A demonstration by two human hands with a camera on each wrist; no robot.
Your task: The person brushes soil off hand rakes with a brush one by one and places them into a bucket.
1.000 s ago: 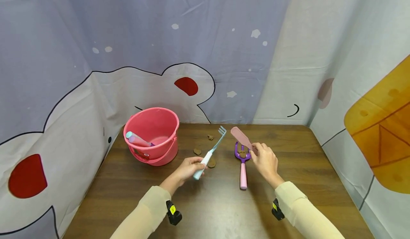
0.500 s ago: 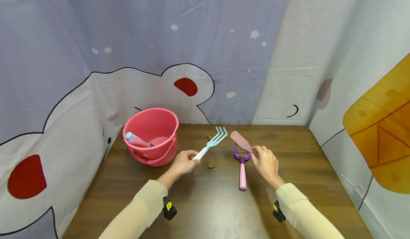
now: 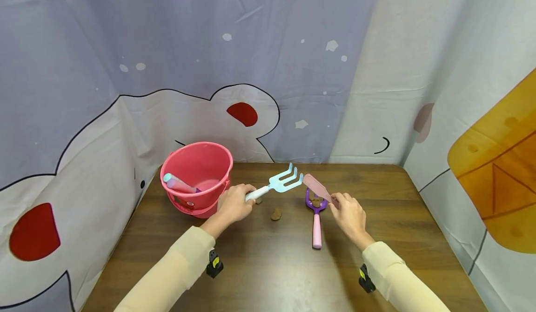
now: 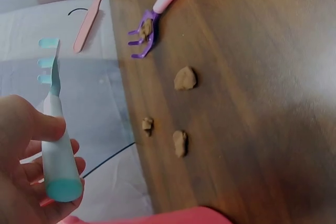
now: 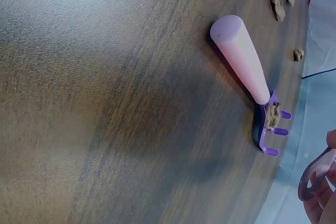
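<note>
In the head view my left hand [image 3: 235,205] grips the white handle of a light-blue hand rake [image 3: 285,182], raised above the table with its tines to the right. The turquoise butt of the hand rake [image 4: 63,190] shows in the left wrist view. My right hand [image 3: 351,215] pinches one end of a flat pink spatula-like tool [image 3: 317,187], close to those tines. Below it lies a purple hand fork [image 3: 317,232] with a pink handle, a brown clay-like lump [image 3: 316,202] on its tines. In the right wrist view the spatula-like tool [image 5: 311,178] has a hole in its end.
A pink bucket [image 3: 209,165] stands at the back left, close to my left hand, with a turquoise-tipped pink tool [image 3: 181,184] inside. Brown lumps [image 4: 185,78] lie on the wooden table [image 3: 268,275] between bucket and purple fork. Printed cloth [image 3: 301,70] hangs behind the table.
My left hand has moved left and up toward the bucket, turning the light-blue hand rake so its tines swing to the right. The right hand has barely moved; the spatula-like tool dips slightly.
</note>
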